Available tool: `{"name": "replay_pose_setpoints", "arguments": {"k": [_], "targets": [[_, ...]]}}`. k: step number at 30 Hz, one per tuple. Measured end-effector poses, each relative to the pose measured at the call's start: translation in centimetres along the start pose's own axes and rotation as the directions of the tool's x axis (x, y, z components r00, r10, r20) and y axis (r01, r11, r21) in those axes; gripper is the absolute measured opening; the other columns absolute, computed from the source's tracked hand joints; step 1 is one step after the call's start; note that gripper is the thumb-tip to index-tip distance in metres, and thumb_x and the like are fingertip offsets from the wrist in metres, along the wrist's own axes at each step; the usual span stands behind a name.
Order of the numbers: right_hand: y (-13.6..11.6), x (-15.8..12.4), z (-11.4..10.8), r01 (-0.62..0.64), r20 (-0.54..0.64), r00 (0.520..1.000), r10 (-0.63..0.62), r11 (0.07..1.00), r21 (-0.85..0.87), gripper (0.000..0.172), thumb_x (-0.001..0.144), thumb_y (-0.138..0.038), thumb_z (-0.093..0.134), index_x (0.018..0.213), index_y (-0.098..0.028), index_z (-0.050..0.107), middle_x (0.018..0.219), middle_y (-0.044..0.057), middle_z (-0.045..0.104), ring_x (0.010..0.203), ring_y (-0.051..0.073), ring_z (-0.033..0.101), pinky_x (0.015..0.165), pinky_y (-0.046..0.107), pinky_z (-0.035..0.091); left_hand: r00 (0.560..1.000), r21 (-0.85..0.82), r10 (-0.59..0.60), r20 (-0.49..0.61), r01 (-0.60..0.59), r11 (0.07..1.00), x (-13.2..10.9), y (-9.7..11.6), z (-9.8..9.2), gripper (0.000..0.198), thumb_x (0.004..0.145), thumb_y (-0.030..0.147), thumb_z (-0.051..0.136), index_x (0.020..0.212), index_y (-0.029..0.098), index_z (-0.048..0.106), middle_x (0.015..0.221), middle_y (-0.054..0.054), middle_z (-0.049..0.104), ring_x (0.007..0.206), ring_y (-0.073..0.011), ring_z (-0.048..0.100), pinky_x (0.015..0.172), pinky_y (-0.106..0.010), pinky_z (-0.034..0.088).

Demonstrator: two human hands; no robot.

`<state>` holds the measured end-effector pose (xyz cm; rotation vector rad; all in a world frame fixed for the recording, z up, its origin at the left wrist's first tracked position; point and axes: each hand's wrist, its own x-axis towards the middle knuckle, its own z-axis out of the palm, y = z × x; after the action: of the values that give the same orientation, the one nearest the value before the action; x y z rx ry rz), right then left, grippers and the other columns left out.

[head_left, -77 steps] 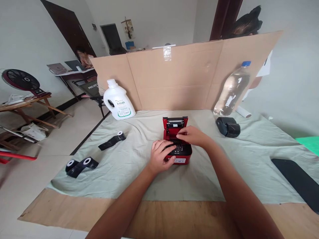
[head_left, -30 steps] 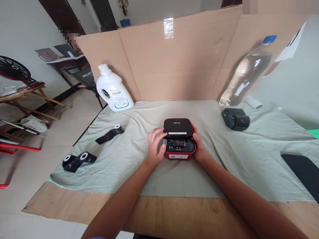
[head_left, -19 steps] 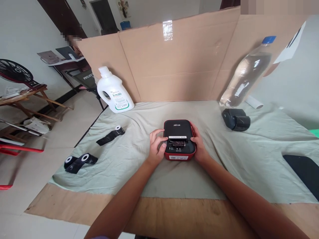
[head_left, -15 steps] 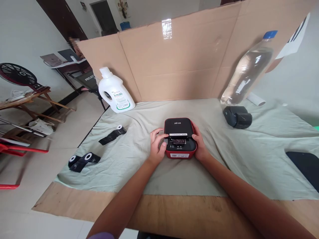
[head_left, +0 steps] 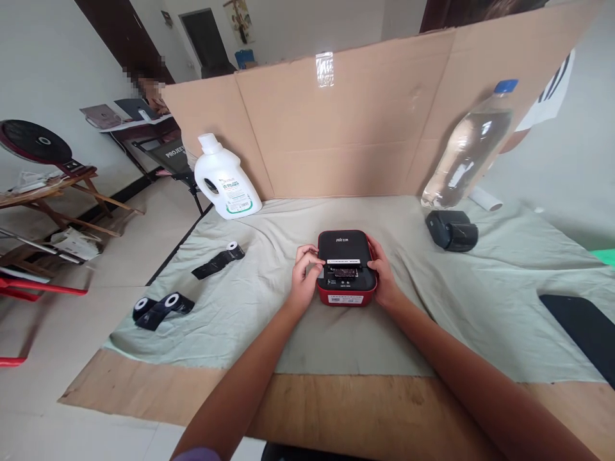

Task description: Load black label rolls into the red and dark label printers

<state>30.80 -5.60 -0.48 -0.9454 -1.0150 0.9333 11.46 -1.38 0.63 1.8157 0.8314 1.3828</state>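
Note:
A red and black label printer (head_left: 344,246) sits on the cloth in front of me, its lid looking closed. A dark strip (head_left: 346,273) shows in the slot across its top, just below a white sticker. My left hand (head_left: 303,276) grips the printer's left side, with fingers bent and the thumb and forefinger close together at the lid's edge. On the opposite side, my right hand (head_left: 383,276) is wrapped round the body, its thumb near the lid's right edge. Some fingertips of both hands are hidden behind the printer.
Black label rolls (head_left: 163,307) and another unwound roll (head_left: 220,259) lie at left. A white jug (head_left: 228,182) and a water bottle (head_left: 471,147) stand before the cardboard screen (head_left: 331,134). At right lie a black device (head_left: 451,230) and a dark phone-like slab (head_left: 579,323).
My left thumb has moved up along the printer's side, closer to the forefinger. The right hand keeps its hold. The camera view has shifted slightly.

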Motion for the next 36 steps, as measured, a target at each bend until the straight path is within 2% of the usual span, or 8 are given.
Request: {"name": "replay_pose_setpoints", "arguments": {"k": [2, 5, 11, 17, 26, 30, 34, 36], "targets": [[0.3, -0.1, 0.1, -0.005, 0.000, 1.000, 0.005, 0.995, 0.103, 0.063, 0.077, -0.034, 0.056, 0.139, -0.033, 0.051, 0.150, -0.002, 0.053, 0.143, 0.027, 0.042, 0.120, 0.047, 0.033, 0.988, -0.114, -0.154, 0.025, 0.156, 0.981, 0.4, -0.1, 0.1, 0.013, 0.086, 0.027, 0.052, 0.094, 0.022, 0.061, 0.115, -0.006, 0.056, 0.114, -0.0223, 0.055, 0.101, -0.038, 0.044], [0.4, -0.4, 0.3, 0.005, 0.003, 1.000, -0.006, 0.983, 0.181, 0.056, 0.082, -0.038, 0.059, 0.137, -0.034, 0.054, 0.149, -0.004, 0.053, 0.144, 0.027, 0.041, 0.123, 0.047, 0.029, 0.937, -0.327, -0.328, 0.117, 0.348, 0.878, 1.2, -0.5, 0.1, 0.048, 0.080, 0.026, 0.053, 0.128, 0.028, 0.052, 0.138, -0.004, 0.053, 0.127, -0.0223, 0.050, 0.107, -0.037, 0.041], [-0.3, -0.7, 0.5, -0.008, 0.019, 1.000, 0.005, 0.982, 0.188, 0.049, 0.088, -0.049, 0.057, 0.136, -0.037, 0.055, 0.150, -0.005, 0.053, 0.146, 0.026, 0.040, 0.124, 0.049, 0.028, 0.778, -0.479, -0.375, 0.504, 0.614, 0.627, 3.0, 0.2, -0.8, 0.076, 0.073, 0.026, 0.058, 0.148, 0.030, 0.043, 0.155, 0.003, 0.044, 0.148, -0.0255, 0.033, 0.122, -0.040, 0.026], [-0.4, -0.2, 0.2, -0.075, 0.011, 0.997, 0.075, 0.973, 0.216, 0.057, 0.078, -0.035, 0.059, 0.135, -0.034, 0.057, 0.146, -0.004, 0.057, 0.143, 0.029, 0.043, 0.123, 0.050, 0.029, 0.701, -0.447, -0.424, 0.574, 0.702, 0.555, 3.0, 0.4, -1.3, 0.088, 0.070, 0.020, 0.060, 0.154, 0.030, 0.035, 0.151, 0.001, 0.051, 0.137, -0.0278, 0.049, 0.119, -0.043, 0.032], [-0.1, 0.1, 0.0, -0.067, 0.003, 0.998, 0.068, 0.980, 0.186, 0.061, 0.074, -0.031, 0.061, 0.135, -0.030, 0.058, 0.142, -0.001, 0.060, 0.138, 0.030, 0.048, 0.119, 0.050, 0.034, 0.748, -0.459, -0.397, 0.532, 0.649, 0.607, 2.4, -0.1, -0.7, 0.093, 0.070, 0.020, 0.060, 0.157, 0.034, 0.029, 0.155, 0.002, 0.046, 0.144, -0.0279, 0.041, 0.120, -0.044, 0.031], [0.3, -0.2, 0.1, -0.025, 0.011, 1.000, 0.023, 0.979, 0.203, 0.057, 0.080, -0.036, 0.061, 0.137, -0.031, 0.057, 0.146, -0.001, 0.057, 0.141, 0.029, 0.045, 0.122, 0.050, 0.031, 0.800, -0.360, -0.359, 0.481, 0.554, 0.751, 3.0, -0.8, -2.2, 0.077, 0.079, 0.031, 0.062, 0.152, 0.032, 0.038, 0.161, 0.000, 0.036, 0.147, -0.0283, 0.036, 0.119, -0.043, 0.031], [0.3, -0.2, 0.0, -0.033, 0.028, 0.999, 0.027, 0.974, 0.223, 0.054, 0.082, -0.036, 0.060, 0.136, -0.033, 0.057, 0.145, -0.002, 0.058, 0.141, 0.028, 0.045, 0.122, 0.050, 0.031, 0.950, 0.247, -0.295, 0.105, 0.262, 0.933, 4.7, -1.6, -9.3, 0.067, 0.084, 0.042, 0.065, 0.146, 0.026, 0.046, 0.153, -0.009, 0.047, 0.143, -0.0307, 0.041, 0.118, -0.046, 0.031], [0.4, -0.1, 0.0, -0.034, 0.026, 0.999, 0.028, 0.973, 0.230, 0.052, 0.082, -0.035, 0.060, 0.134, -0.033, 0.059, 0.144, -0.003, 0.059, 0.140, 0.028, 0.046, 0.122, 0.051, 0.031, 0.951, 0.708, -0.300, -0.074, 0.262, 0.656, 5.3, -1.9, -13.8, 0.061, 0.082, 0.040, 0.068, 0.140, 0.028, 0.053, 0.154, -0.009, 0.045, 0.144, -0.0355, 0.036, 0.119, -0.052, 0.028]]}}
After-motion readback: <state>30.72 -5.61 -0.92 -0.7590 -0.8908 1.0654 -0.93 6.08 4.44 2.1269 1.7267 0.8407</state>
